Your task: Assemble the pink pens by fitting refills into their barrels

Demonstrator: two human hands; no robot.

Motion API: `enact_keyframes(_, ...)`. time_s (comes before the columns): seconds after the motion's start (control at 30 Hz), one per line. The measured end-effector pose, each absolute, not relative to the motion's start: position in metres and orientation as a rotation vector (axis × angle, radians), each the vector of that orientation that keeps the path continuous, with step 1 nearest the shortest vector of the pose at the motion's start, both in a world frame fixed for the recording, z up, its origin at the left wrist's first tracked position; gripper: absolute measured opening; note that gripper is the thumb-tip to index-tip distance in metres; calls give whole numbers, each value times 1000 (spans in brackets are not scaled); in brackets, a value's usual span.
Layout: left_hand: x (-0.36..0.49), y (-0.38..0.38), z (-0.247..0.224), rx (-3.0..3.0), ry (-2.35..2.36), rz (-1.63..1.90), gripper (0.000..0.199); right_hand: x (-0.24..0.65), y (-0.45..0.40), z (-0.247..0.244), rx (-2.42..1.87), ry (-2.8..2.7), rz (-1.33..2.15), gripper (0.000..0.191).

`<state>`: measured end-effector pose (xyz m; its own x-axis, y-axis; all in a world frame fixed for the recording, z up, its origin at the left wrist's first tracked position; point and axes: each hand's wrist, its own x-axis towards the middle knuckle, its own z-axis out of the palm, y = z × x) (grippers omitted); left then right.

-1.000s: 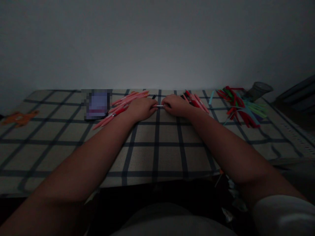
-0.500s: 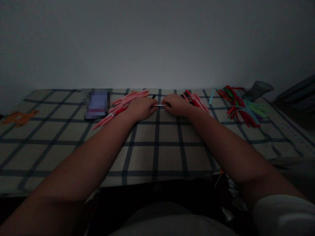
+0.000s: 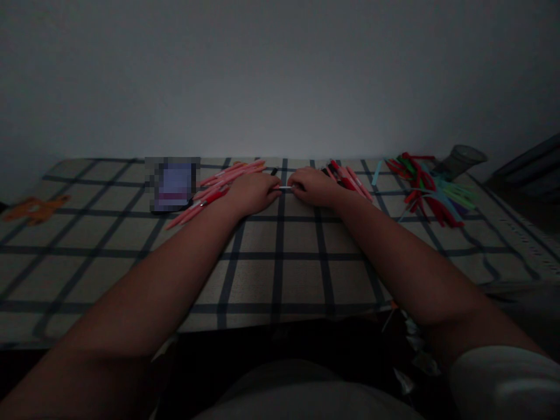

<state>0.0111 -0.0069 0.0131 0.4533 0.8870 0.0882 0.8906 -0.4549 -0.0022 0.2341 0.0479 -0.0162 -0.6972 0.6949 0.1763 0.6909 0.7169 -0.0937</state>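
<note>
Between my two hands a thin white stick [image 3: 285,187] runs level above the checked cloth, its ends hidden in the fingers. My left hand [image 3: 254,193] is closed on its left end, with the fingertips pinched together. The right end is in the closed fingers of my right hand [image 3: 312,185], a short gap away. A small black tip [image 3: 274,171] shows just behind my left fingers; what it belongs to is hidden. Several pink pens [image 3: 231,173] and a red pen [image 3: 215,195] lie beside and partly behind my left hand. More pink and red pens [image 3: 357,182] lie just right of my right hand.
A blurred-out phone-like object [image 3: 175,184] lies left of the pens. An orange cut-out shape [image 3: 35,210] is at the far left. At right, red, green and blue strips [image 3: 431,198] lie heaped by a clear cup [image 3: 464,158] lying tilted. A wall [image 3: 280,81] rises behind the table.
</note>
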Motion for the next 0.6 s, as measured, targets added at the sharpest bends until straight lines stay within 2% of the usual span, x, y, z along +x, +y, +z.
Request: enact_keyframes(0.6, 11, -7, 13, -2603, -1591, -71, 35, 234, 48, -17, -1106, -2706, 35, 29)
